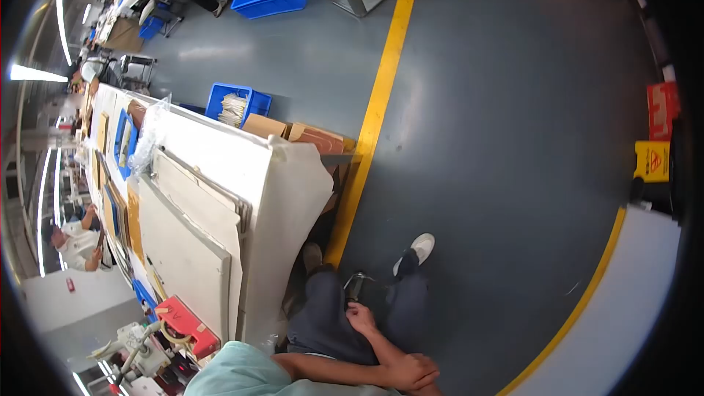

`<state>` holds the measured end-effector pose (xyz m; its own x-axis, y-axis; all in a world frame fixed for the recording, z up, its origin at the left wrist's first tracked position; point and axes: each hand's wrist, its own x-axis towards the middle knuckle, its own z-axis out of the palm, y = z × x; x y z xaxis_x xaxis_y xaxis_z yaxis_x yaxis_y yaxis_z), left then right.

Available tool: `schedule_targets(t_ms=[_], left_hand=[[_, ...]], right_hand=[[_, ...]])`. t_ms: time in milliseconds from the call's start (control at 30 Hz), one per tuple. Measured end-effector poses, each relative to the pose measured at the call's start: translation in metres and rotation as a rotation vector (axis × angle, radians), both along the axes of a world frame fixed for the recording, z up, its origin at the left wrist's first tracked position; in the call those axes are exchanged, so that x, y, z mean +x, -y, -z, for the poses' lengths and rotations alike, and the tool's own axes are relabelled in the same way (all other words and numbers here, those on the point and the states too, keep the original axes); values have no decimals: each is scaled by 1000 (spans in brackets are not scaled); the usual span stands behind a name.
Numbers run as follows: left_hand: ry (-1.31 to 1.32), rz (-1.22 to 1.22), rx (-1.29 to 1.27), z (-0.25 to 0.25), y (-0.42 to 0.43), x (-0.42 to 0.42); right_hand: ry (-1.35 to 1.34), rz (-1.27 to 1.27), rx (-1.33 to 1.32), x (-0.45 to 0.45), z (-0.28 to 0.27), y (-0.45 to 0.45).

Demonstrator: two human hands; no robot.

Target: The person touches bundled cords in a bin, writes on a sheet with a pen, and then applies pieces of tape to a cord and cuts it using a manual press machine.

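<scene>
Clasping right forearm (386,347) with left hand (415,372); right hand (360,318) — can't tell its grip. Bumping table (213,141) could slide stacked boards (187,238).

Yellow sign (652,161) at far right has a warning triangle (655,163), but the writing's too small to read. Red case (188,325) seems to show an "A".

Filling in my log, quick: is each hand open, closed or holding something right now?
Left hand: over the right forearm; open or closed can't be told.
Right hand: partly curled; can't tell if holding anything.
</scene>
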<state>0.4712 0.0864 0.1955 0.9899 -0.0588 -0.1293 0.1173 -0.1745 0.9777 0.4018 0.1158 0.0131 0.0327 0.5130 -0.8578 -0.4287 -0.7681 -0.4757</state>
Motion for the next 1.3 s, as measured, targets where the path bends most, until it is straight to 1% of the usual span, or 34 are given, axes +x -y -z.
schedule_targets(t_ms=[33,67,100,167,233,267,300,367,400,433,467,500,533,567,600,633,667,700,733,767,800,867,933,967,1000,1033,1067,1133,1167,1200,1233,1267,1300], left_hand=[[6,-24,1,-7,1,19],[25,26,-35,-14,4,35],[48,71,-71,-19,3,54],[27,-12,-73,-33,-4,92],[12,-121,-74,-36,-18,130],[6,-142,-58,-28,-29,148],[3,-162,-40,-19,-41,166],[12,-206,-5,-5,-82,208],[0,-214,59,8,-107,232],[-22,-217,121,21,-128,254],[-77,-147,377,27,-165,280],[-55,-116,341,48,-204,300],[-39,-91,272,64,-235,318],[-245,-224,293,70,-273,332],[-283,-386,390,85,-302,336],[-432,-475,336,103,-329,340],[-651,-590,128,113,-360,341],[-862,-702,-87,125,-394,340],[-1000,-868,-163,149,-419,335],[-1138,-1029,-245,167,-442,328],[-1166,-1095,-227,165,-475,316],[-1236,-1193,-181,159,-532,286],[-1312,-1228,-155,162,-564,261],[-1341,-1241,-156,170,-579,251],[-1405,-1290,-208,181,-602,245],[-1482,-1316,-274,187,-610,242],[-1485,-1335,-296,194,-619,239],[-1473,-1423,55,213,-664,229],[-1496,-1403,86,223,-690,218],[-1448,-1499,227,235,-717,206],[-1493,-1444,129,240,-758,186],[-1373,-1648,392,261,-780,170],[-1491,-1573,272,268,-824,147]], right_hand=[[112,-27,-25,27,-13,5],[221,-60,-52,52,-25,9],[228,-95,-53,79,-31,12],[295,72,14,126,-37,28],[319,12,-33,177,-40,36],[345,7,-75,207,-41,38],[367,-49,-73,238,-40,38],[236,243,-319,294,-30,36],[255,201,-301,325,-8,49],[392,-8,-402,357,20,70],[527,-215,-503,396,39,67],[536,-250,-496,438,45,42],[692,-402,-404,481,34,32],[834,-556,-304,515,15,14],[526,-178,-680,542,-4,-50],[515,-109,-629,562,-17,-91],[504,-41,-570,586,-24,-130],[460,-69,-526,610,-25,-173],[411,-98,-494,627,-32,-213],[372,-125,-497,631,-57,-273],[335,-153,-497,623,-86,-345],[349,-454,-362,620,-85,-422],[587,-1093,-169,623,-55,-464],[597,-1133,-158,621,-54,-495],[701,-1305,-210,612,-54,-541],[794,-1476,-282,612,-57,-570],[799,-1502,-274,622,-54,-587],[633,-1560,-276,636,-42,-631],[644,-1575,-275,640,-38,-644],[649,-1590,-273,643,-40,-654],[648,-1611,-278,644,-44,-665],[625,-1634,-370,637,-49,-690],[619,-1669,-386,630,-44,-714]])
